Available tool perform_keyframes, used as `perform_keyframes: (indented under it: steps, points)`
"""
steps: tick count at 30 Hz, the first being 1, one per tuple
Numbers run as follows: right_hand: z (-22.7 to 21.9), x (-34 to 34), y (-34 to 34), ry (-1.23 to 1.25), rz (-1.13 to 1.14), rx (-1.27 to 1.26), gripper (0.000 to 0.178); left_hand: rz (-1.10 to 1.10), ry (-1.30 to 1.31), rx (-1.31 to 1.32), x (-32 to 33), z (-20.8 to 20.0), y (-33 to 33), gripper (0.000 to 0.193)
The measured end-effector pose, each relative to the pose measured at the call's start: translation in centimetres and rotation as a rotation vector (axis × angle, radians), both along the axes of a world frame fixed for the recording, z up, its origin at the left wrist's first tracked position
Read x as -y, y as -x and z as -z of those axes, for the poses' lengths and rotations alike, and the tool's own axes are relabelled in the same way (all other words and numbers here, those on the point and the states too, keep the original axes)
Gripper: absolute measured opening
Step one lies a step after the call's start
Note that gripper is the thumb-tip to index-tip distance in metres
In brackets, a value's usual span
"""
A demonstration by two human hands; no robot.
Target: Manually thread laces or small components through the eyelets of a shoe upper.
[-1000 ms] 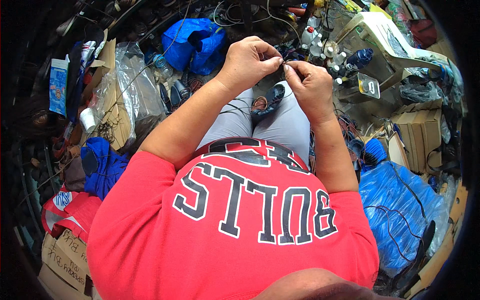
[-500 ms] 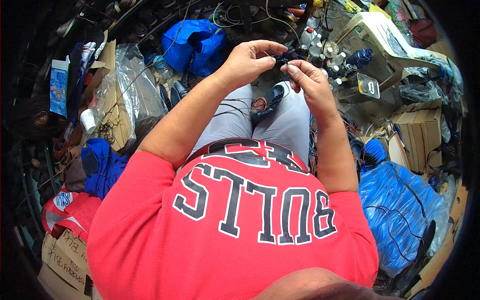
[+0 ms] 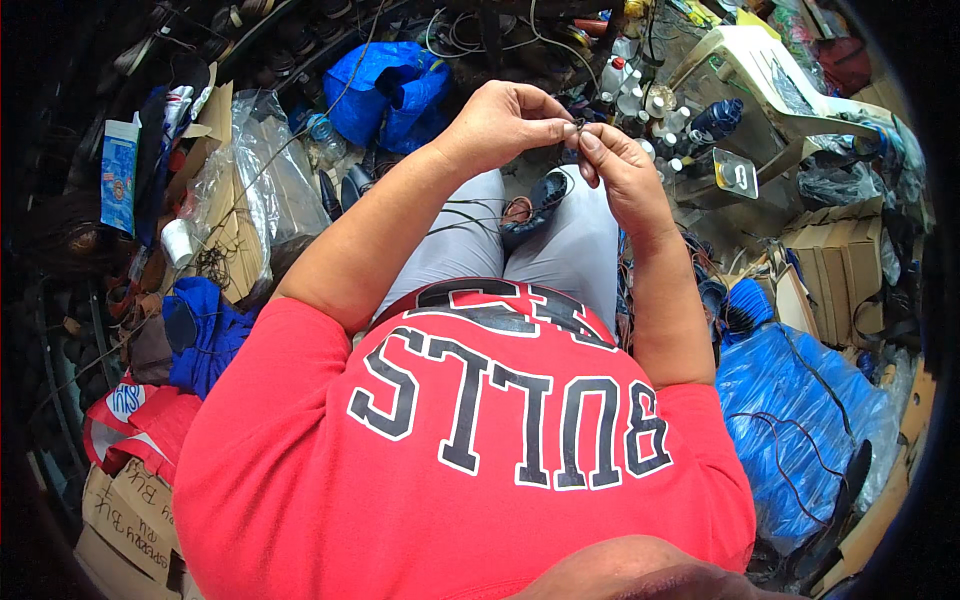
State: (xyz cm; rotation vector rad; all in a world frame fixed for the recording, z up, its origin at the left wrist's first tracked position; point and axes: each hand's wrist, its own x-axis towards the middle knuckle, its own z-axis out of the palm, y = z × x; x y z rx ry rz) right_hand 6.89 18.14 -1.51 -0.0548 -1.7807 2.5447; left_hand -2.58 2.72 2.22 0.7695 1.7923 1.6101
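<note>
Out in front of my knees, my left hand [image 3: 512, 122] and my right hand [image 3: 622, 170] meet fingertip to fingertip. The thumb and fingers of each are pinched together. Something small, dark and thin shows where they meet, but its kind is too small to tell. Between my thighs, below the hands, lies a dark shoe [image 3: 534, 210] with a brown inside. Thin dark strands [image 3: 462, 212] cross my left grey trouser leg beside it.
Bottles [image 3: 630, 100] stand beyond my right hand, near a cream plastic chair [image 3: 760, 65]. A blue bag [image 3: 385, 95] sits at the far left of my hands. Cardboard [image 3: 835, 270] and a blue plastic-wrapped bundle [image 3: 790, 420] lie to the right; clear plastic [image 3: 270, 160] lies left.
My left hand has moved slightly right, and its fingertips now touch those of my right hand. The gap between them has closed. The right hand has barely moved.
</note>
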Motion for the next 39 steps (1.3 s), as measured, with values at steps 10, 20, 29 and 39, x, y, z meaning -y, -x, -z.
perform_keyframes:
  steps: [10,20,29,39]
  points:
    - [-0.8,-0.8,-0.5,-0.083,0.191,-0.037,0.023,-0.1,0.033,-0.105,0.1,-0.2,-0.4,0.011]
    - [-3.6,-0.2,0.2,-0.973,0.296,-0.385,0.009,-0.134,0.197,-0.35,0.0,-0.4,-1.1,0.011]
    - [-2.6,0.6,0.5,-1.123,0.452,-0.388,0.008,-0.197,0.092,-0.671,-0.5,-0.1,-1.7,0.007]
    - [-1.1,-0.8,0.5,-0.272,0.071,0.012,0.014,-0.152,0.089,-0.18,-0.2,1.8,-0.9,0.014]
